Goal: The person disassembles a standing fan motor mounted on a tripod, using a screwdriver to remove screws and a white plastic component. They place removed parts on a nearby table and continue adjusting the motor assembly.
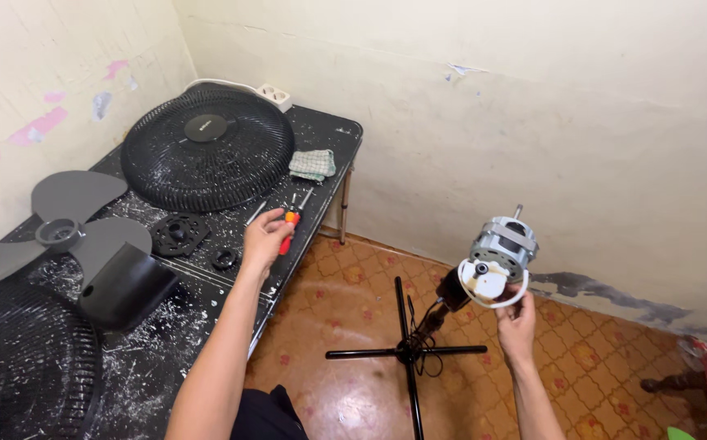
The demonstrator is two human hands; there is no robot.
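Left hand (pixel 265 239) clamped on orange-handled screwdriver (pixel 290 229), tip hidden; right hand (pixel 517 323) grips grey metal fan motor (pixel 500 253), fingers partly hidden behind.

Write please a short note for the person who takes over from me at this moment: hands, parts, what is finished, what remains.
Left hand: closed on the orange-handled screwdriver, over the black table.
Right hand: holding the bare fan motor on its stand, which rests on the tiled floor.
On the table: front grille, grey blade, second grille, black motor cover, round black plastic parts, checked cloth.
Done: grilles, blade and cover are off.
Left: the motor is not yet off the stand.
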